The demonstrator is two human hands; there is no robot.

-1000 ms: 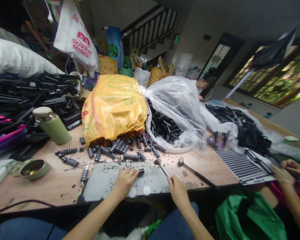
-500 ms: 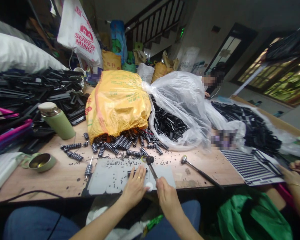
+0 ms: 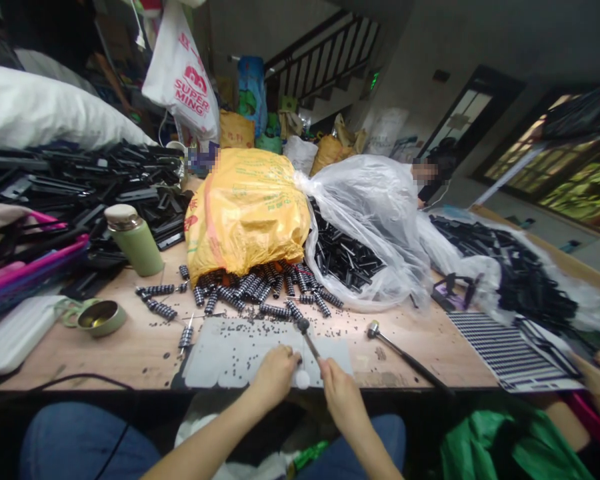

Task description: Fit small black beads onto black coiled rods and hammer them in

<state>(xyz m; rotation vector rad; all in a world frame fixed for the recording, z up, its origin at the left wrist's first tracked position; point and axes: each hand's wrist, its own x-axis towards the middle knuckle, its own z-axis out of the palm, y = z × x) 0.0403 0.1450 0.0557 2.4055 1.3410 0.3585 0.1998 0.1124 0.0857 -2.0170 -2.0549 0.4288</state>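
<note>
My right hand [image 3: 336, 387] is wrapped round the handle of a small hammer [image 3: 310, 341], whose dark head points away from me over the grey mat. Just left of it my left hand [image 3: 276, 373] is closed above the grey mat [image 3: 220, 363], with a small dark piece at its fingertips too small to name. A round white disc [image 3: 301, 380] lies between the hands. Tiny black bits are scattered over the mat. Behind it, black-and-white ribbed rolls [image 3: 240, 291] spill from under a yellow sack [image 3: 250, 210].
A second hammer [image 3: 405, 355] lies at the right. Beyond are a clear plastic bag [image 3: 385, 227] of black parts and a striped sheet [image 3: 505, 350] near a co-worker's hand. At the left stand a green bottle [image 3: 137, 247], a cup [image 3: 101, 318] and a white case [image 3: 17, 340].
My left hand has gone from lying spread over a black piece to closed fingers. The hammer remains in my right hand. The whole view has shifted slightly.
</note>
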